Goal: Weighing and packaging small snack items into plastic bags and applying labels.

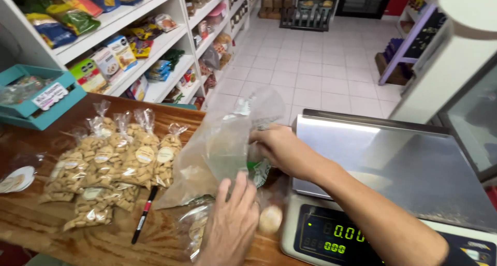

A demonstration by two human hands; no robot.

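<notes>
The fingers of the right hand [277, 148] are pinching the upper edge of a clear plastic bag [217, 152]. The fingers of the left hand [233, 219] are lying spread against the lower part of the bag. Left of the fingers, tied snack packets [111, 162] and a marker pen [144, 215] are lying on the wooden counter [31, 219]. Right of them a digital scale [393, 167] is standing.

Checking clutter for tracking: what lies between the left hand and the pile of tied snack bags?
Head view: a black marker on the wooden counter, between left hand and snack bags.
</notes>
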